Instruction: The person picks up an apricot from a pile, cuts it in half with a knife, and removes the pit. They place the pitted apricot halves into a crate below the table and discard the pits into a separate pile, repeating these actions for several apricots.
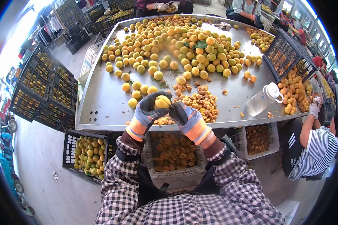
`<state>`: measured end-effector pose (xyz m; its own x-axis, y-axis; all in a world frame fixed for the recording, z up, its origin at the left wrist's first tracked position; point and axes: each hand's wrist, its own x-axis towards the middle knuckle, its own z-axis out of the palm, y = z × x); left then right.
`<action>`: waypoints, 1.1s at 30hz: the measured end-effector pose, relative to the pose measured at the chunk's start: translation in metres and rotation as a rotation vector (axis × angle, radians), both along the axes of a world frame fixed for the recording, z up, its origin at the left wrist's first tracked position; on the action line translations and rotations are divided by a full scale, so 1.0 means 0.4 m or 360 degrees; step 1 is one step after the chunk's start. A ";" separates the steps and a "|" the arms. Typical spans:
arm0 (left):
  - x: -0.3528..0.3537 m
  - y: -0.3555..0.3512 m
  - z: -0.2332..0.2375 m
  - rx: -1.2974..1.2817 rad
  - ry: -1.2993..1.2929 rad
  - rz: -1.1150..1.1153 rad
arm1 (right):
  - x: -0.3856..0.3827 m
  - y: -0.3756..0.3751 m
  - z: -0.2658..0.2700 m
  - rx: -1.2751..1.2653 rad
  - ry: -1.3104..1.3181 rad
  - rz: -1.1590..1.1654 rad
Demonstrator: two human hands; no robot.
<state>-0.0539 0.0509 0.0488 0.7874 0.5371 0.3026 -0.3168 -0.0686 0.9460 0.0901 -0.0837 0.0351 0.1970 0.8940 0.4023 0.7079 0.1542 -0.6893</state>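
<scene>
My left hand [148,110], in a grey, orange and dark-palmed work glove, holds a yellow apricot [162,102] above the table's near edge. A thin dark line crosses the fruit. My right hand [187,119], gloved alike, is closed with its fingertips at the apricot's right side; I cannot tell what is pinched in them. Just beyond my hands lies a heap of split apricot pieces [201,103] on the metal table [105,93]. Whole apricots [199,56] are piled further back. Below my hands stands a crate of apricot pieces [174,152].
A clear water bottle [264,99] stands at the right. A tilted black crate [285,54] rests beyond it near more apricots. A black crate of whole apricots [90,153] is on the floor at left, below stacked crates [45,86]. A person in stripes [315,150] sits at right.
</scene>
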 end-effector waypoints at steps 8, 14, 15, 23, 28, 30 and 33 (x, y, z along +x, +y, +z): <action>0.041 -0.100 0.028 -0.1022 -0.0410 -0.0073 | -0.038 0.034 -0.067 0.0192 0.0055 -0.0129; 0.007 0.002 0.016 -0.0225 0.0033 -0.0012 | -0.021 0.010 -0.026 0.0214 0.0035 -0.0108; 0.007 -0.001 0.025 -0.0130 -0.0021 0.0045 | -0.025 0.007 -0.021 0.0207 0.0036 -0.0104; 0.061 -0.113 -0.006 -0.1057 -0.0199 0.0054 | -0.036 0.034 -0.072 0.0229 0.0008 -0.0204; 0.041 -0.037 -0.019 -0.0398 0.0147 0.0148 | -0.015 0.012 -0.046 0.0005 -0.0158 -0.0183; 0.038 -0.037 -0.004 -0.0198 0.0123 0.0111 | -0.022 0.019 -0.046 0.0153 -0.0054 -0.0180; 0.038 -0.052 0.001 -0.0154 0.0177 0.0232 | -0.034 0.020 -0.032 0.0164 -0.0053 -0.0232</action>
